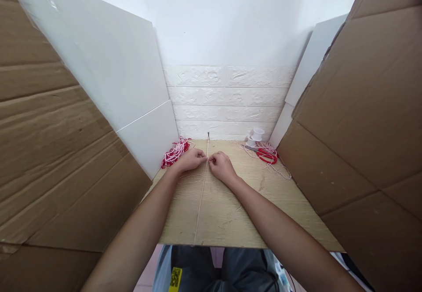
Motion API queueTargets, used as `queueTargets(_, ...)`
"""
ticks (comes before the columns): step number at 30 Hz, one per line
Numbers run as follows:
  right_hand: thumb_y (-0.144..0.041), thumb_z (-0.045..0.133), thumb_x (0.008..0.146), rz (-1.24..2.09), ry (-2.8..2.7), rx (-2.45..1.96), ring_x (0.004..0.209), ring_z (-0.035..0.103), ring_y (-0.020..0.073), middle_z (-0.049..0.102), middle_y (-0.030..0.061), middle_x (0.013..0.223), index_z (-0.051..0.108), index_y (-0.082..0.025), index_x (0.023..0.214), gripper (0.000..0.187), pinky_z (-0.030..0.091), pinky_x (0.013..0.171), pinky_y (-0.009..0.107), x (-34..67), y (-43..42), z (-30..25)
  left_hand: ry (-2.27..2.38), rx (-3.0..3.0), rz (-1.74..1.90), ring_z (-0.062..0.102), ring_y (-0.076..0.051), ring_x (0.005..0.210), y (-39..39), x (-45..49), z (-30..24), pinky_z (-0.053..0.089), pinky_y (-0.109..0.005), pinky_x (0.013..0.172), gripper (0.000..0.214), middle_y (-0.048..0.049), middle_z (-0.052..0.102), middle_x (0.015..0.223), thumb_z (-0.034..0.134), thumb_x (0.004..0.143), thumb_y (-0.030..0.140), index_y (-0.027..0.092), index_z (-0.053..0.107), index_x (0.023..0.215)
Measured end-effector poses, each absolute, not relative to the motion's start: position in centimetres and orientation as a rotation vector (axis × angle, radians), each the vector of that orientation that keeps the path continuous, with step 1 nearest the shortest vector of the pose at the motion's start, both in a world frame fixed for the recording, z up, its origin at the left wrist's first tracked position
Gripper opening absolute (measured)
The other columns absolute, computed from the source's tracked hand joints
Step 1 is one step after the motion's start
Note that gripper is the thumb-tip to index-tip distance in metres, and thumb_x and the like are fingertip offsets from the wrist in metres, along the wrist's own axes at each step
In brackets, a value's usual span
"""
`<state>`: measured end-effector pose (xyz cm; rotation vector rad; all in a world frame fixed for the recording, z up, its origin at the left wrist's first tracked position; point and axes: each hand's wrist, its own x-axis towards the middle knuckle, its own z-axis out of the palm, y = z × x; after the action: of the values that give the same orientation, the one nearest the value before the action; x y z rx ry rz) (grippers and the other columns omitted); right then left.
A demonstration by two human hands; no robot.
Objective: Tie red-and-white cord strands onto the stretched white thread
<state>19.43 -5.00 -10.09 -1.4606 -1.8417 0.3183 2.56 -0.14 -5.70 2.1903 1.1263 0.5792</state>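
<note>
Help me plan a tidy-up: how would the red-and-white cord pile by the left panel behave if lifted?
The cord pile lies in loose, tangled loops, so it would probably sag and trail strands. Its strands look thin, so likely light. Pushed across the table, it would likely bunch up, not roll.

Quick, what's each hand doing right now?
Left hand: closed, pinching the thin pale cord stretched along the light wooden board.
Right hand: closed, pinching the same cord.

Makeshift craft booth
Brown cardboard walls (49, 151) and white panels (108, 63) box in a pale wooden tabletop (224, 221) with red-handled scissors (266, 155), white plastic spools (255, 136), thin pale string (201, 195)
</note>
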Motion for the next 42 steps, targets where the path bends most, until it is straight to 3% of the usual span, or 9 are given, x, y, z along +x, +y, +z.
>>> queueTargets(22, -0.009, 0.056, 0.08, 0.315, -1.799, -1.436, 0.081, 0.053, 0.0164, 0.058, 0.004, 0.08, 0.064, -0.016, 0.075, 0.012, 0.038, 0.077, 0.027, 19.55, -4.81, -10.25, 1.326, 2.311, 0.608, 0.054, -0.018, 0.06, -0.04, 3.04, -6.66, 0.032, -0.028, 0.055, 0.016, -0.002, 0.063, 0.063, 0.053, 0.073, 0.029, 0.019, 0.06, 0.061)
queueTargets(42, -0.009, 0.058, 0.078, 0.326, -1.761, -1.447, 0.077, 0.051, 0.015, 0.056, 0.0029, 0.077, 0.061, -0.016, 0.071, 0.01, 0.037, 0.074, 0.026, 19.59, -4.84, -10.07, 1.326, 2.354, 0.564, 0.054, -0.016, 0.062, -0.26, 2.98, -5.99, 0.034, -0.027, 0.057, 0.015, -0.0001, 0.061, 0.062, 0.05, 0.072, 0.025, 0.018, 0.056, 0.061)
